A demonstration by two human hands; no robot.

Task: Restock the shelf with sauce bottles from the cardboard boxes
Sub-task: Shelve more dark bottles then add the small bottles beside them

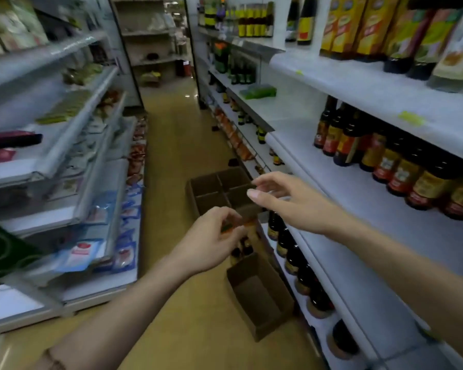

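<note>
A long grey metal shelf (385,209) on my right carries dark glass sauce bottles (401,172). Brown cardboard boxes (262,295) sit on the floor beside it, one with bottles inside. My right hand (286,198) hovers loosely open; my left hand (211,241) pinches something small, too blurred to name.

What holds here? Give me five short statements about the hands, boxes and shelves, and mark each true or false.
1. The far cardboard box on the floor has empty divided compartments. True.
2. The right hand holds a bottle. False: its fingers are spread and hold nothing.
3. Dark sauce bottles stand on the shelf at right. True.
4. The left hand rests on the shelf. False: it reaches down over the near cardboard box.
5. Both boxes sit on a shelf. False: they stand on the floor.
</note>
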